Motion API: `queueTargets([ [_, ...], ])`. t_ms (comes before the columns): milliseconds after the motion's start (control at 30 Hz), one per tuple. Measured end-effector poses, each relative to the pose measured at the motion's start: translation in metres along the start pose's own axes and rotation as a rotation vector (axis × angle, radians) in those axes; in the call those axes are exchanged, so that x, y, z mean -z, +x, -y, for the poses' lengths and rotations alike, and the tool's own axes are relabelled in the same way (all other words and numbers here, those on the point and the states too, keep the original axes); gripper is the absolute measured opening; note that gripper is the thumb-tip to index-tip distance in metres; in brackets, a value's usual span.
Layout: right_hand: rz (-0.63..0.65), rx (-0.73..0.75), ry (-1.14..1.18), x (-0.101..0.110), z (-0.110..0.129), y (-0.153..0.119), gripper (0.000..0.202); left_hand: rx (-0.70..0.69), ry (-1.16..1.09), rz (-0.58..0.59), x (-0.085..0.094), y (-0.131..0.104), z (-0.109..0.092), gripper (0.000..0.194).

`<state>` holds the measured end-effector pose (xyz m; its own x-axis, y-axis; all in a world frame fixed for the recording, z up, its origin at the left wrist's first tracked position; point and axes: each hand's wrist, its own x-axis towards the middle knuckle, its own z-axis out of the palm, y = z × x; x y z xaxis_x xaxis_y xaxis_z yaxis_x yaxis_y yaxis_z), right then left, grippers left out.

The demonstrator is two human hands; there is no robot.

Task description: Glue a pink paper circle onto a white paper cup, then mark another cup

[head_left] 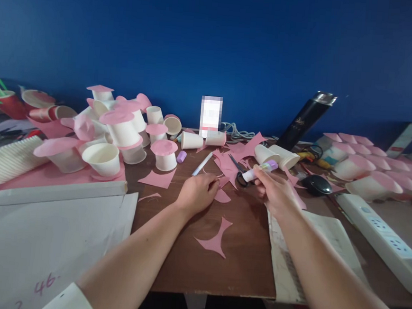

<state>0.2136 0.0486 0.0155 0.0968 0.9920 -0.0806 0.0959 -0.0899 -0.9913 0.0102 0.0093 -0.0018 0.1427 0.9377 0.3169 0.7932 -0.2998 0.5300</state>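
Note:
My right hand (276, 191) grips a glue stick (262, 171) with a white and purple barrel, held tilted above the desk. Low over the brown desk, my left hand (199, 192) has its fingers curled together at the edge of a small pink paper piece (222, 181); the fingertips are partly hidden. Another pink paper piece (223, 197) lies just below them. Black-handled scissors (240, 175) rest between the hands, among pink offcuts. A purple cap (181, 157) and a white pen (203, 164) lie beyond my left hand.
White paper cups with pink paper tops (117, 128) crowd the left; more capped cups (375, 177) stand right. Nearby are a black mouse (317, 184), a power strip (381, 235), a leaning black bottle (306, 119) and a white box lid (50, 228). A pink offcut (215, 241) lies in front.

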Motion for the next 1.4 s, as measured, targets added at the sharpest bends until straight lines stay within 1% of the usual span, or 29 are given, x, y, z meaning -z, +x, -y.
queueTargets([
  [67, 0.129, -0.192, 0.260, -0.001, -0.001, 0.004, 0.042, -0.028, -0.006, -0.020, 0.001, -0.001, -0.002, 0.029],
  [100, 0.192, -0.270, 0.338, -0.002, -0.002, 0.005, 0.042, -0.037, -0.011, -0.032, 0.002, -0.002, -0.003, 0.032],
  [167, 0.278, -0.380, 0.425, -0.003, -0.002, 0.006, 0.042, -0.043, -0.014, -0.055, 0.004, -0.003, -0.004, 0.036],
  [233, 0.313, -0.432, 0.456, -0.003, -0.002, 0.006, 0.042, -0.045, -0.007, -0.084, 0.006, -0.003, -0.004, 0.036],
  [333, 0.308, -0.417, 0.469, -0.003, -0.001, 0.005, 0.039, -0.051, 0.006, -0.155, 0.008, -0.004, 0.000, 0.028],
  [433, 0.307, -0.351, 0.485, -0.003, 0.001, 0.000, 0.033, -0.056, 0.031, -0.221, 0.010, -0.004, 0.002, 0.026],
  [500, 0.319, -0.305, 0.468, -0.003, 0.002, -0.004, 0.029, -0.094, 0.054, -0.206, 0.012, -0.005, 0.000, 0.026],
  [600, 0.345, -0.245, 0.435, -0.004, 0.002, -0.007, 0.029, -0.167, 0.070, -0.129, 0.014, -0.005, -0.003, 0.031],
  [633, 0.348, -0.233, 0.439, -0.004, 0.002, -0.006, 0.029, -0.173, 0.075, -0.122, 0.014, -0.005, -0.003, 0.034],
  [667, 0.342, -0.225, 0.454, -0.004, 0.002, -0.006, 0.028, -0.165, 0.084, -0.136, 0.015, -0.005, -0.002, 0.036],
  [733, 0.317, -0.219, 0.504, -0.003, 0.001, -0.003, 0.027, -0.106, 0.124, -0.206, 0.016, -0.003, 0.002, 0.038],
  [800, 0.299, -0.217, 0.555, -0.001, 0.000, 0.000, 0.026, -0.001, 0.192, -0.279, 0.019, -0.001, 0.007, 0.034],
  [833, 0.300, -0.214, 0.570, -0.001, -0.001, 0.001, 0.026, 0.063, 0.236, -0.293, 0.021, 0.000, 0.009, 0.032],
  [900, 0.308, -0.206, 0.576, -0.001, -0.002, 0.001, 0.027, 0.188, 0.341, -0.256, 0.024, 0.004, 0.012, 0.034],
  [1000, 0.324, -0.187, 0.556, -0.002, -0.001, -0.002, 0.027, 0.315, 0.489, -0.118, 0.029, 0.016, 0.012, 0.048],
  [1033, 0.334, -0.179, 0.550, -0.003, -0.001, -0.003, 0.027, 0.347, 0.530, -0.070, 0.030, 0.021, 0.011, 0.050],
  [1133, 0.371, -0.150, 0.547, -0.004, 0.001, -0.007, 0.027, 0.451, 0.629, 0.056, 0.033, 0.041, 0.008, 0.043],
  [1200, 0.387, -0.140, 0.544, -0.004, 0.002, -0.009, 0.028, 0.482, 0.656, 0.124, 0.034, 0.052, 0.008, 0.038],
  [1267, 0.392, -0.132, 0.533, -0.005, 0.002, -0.010, 0.029, 0.484, 0.665, 0.154, 0.035, 0.061, 0.006, 0.034],
  [1333, 0.399, -0.120, 0.512, -0.005, 0.002, -0.010, 0.032, 0.477, 0.675, 0.161, 0.036, 0.064, 0.004, 0.032],
  [1400, 0.412, -0.109, 0.490, -0.005, 0.002, -0.011, 0.033, 0.452, 0.672, 0.148, 0.037, 0.060, 0.001, 0.032],
])
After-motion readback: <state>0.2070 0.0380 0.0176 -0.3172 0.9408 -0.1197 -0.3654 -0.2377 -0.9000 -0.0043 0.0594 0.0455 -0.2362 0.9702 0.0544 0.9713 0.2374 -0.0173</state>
